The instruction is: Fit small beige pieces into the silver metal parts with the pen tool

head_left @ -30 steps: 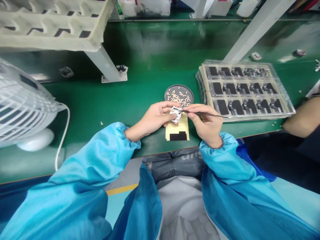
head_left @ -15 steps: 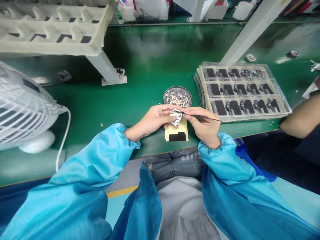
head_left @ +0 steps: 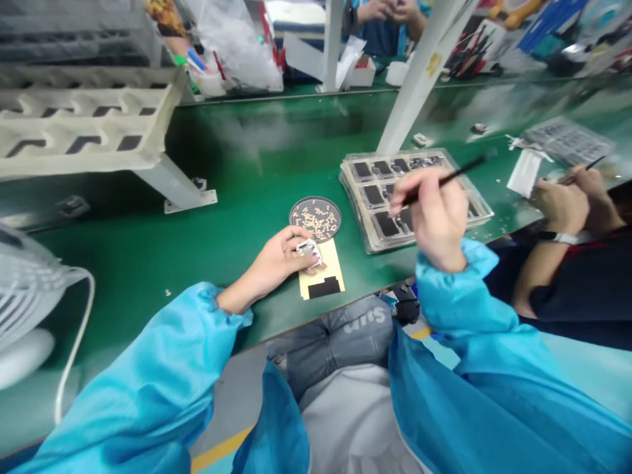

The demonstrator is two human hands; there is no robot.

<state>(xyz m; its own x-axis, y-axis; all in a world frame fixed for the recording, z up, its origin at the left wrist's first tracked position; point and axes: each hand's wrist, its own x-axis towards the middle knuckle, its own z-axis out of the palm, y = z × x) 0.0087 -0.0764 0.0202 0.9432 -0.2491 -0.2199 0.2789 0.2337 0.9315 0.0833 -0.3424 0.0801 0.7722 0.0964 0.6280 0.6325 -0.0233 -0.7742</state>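
My left hand [head_left: 279, 261] is closed on a small white plastic part [head_left: 311, 250], pinched between thumb and fingers above a pale yellow sheet [head_left: 334, 263]. A black shape [head_left: 324, 288] lies on that sheet's near end. My right hand [head_left: 439, 214] is raised over the right side of the clear tray [head_left: 375, 243] and grips a thin dark tool [head_left: 464, 169] that points up to the right, blurred at its far end. Just beyond the left hand is a round dark dish [head_left: 296, 220] with many tiny beige pieces.
A fan [head_left: 29, 276] and its white cord stand at the left. A pale moulded tray [head_left: 148, 155] sits on a raised shelf. A white post [head_left: 409, 79] rises behind the clear tray. At the right a co-worker's hands [head_left: 567, 197] hold a thin tool.
My right hand has lifted the dark tool away from the white part, up and to the right. The left hand still holds the part, now turned differently. The view has shifted rightward and up.
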